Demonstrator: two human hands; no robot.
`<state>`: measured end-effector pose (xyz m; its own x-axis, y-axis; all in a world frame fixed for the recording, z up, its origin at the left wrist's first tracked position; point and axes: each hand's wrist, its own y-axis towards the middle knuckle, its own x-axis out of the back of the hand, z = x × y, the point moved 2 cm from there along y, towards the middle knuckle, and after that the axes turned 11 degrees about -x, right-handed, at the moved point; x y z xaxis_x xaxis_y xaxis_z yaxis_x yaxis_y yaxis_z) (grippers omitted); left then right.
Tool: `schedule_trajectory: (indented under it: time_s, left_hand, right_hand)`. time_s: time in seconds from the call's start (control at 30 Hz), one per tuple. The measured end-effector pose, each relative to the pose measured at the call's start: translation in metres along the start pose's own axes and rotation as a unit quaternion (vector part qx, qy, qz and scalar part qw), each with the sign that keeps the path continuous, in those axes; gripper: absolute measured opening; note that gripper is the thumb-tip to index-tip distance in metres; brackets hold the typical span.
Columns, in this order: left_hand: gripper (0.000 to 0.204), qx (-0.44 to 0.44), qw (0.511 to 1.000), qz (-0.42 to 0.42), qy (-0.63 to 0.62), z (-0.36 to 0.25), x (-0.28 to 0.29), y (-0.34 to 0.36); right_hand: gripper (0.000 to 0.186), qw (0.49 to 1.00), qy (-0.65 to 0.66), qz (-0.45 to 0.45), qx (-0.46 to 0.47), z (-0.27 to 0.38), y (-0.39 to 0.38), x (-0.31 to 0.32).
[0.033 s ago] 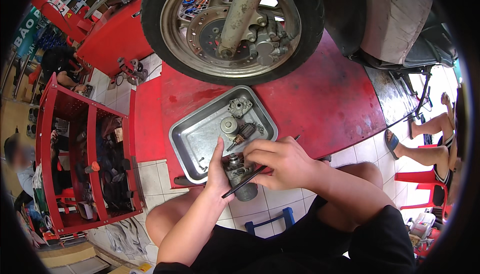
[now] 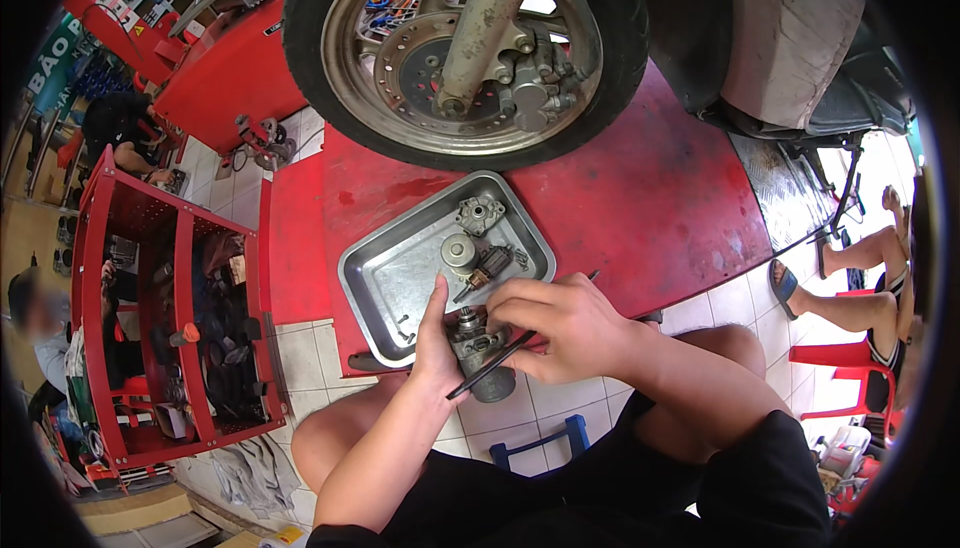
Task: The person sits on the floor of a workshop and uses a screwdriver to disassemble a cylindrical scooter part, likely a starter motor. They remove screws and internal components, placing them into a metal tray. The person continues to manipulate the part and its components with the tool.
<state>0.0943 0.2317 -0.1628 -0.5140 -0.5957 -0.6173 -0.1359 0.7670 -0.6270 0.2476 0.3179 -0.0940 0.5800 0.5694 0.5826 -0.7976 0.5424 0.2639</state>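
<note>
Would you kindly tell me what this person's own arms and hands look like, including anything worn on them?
The left hand and right hand are both bare, without gloves; no watch or ring can be made out. The forearms are uncovered too, up to plain black sleeves that end around the elbows.

Left hand [image 2: 435, 350] holds a grey housing [image 2: 492, 386], right hand [image 2: 568, 328] a black rod [image 2: 480, 374], by the near edge of a metal tray [image 2: 385, 283]; a flanged part [image 2: 480, 214] lies near its far corner

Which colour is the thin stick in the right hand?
The stick is black, seen best in the head view.
</note>
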Motion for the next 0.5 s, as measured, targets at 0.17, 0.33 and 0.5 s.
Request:
schedule_trajectory:
  time_s: [0.17, 0.33, 0.5]
  left_hand:
    - [0.073, -0.004, 0.999, -0.015, -0.029, -0.004, 0.004, 0.003]
    - [0.072, -0.025, 0.997, -0.061, -0.051, -0.007, 0.004, 0.005]
    - [0.070, -0.030, 0.993, -0.090, -0.076, -0.011, 0.007, 0.003]
  right_hand:
    - [0.020, 0.983, 0.174, -0.027, -0.048, 0.000, 0.011, 0.023]
    - [0.013, 0.990, 0.115, -0.065, -0.057, 0.001, 0.017, 0.040]
    - [0.011, 0.993, -0.043, -0.054, -0.096, 0.002, 0.012, 0.047]
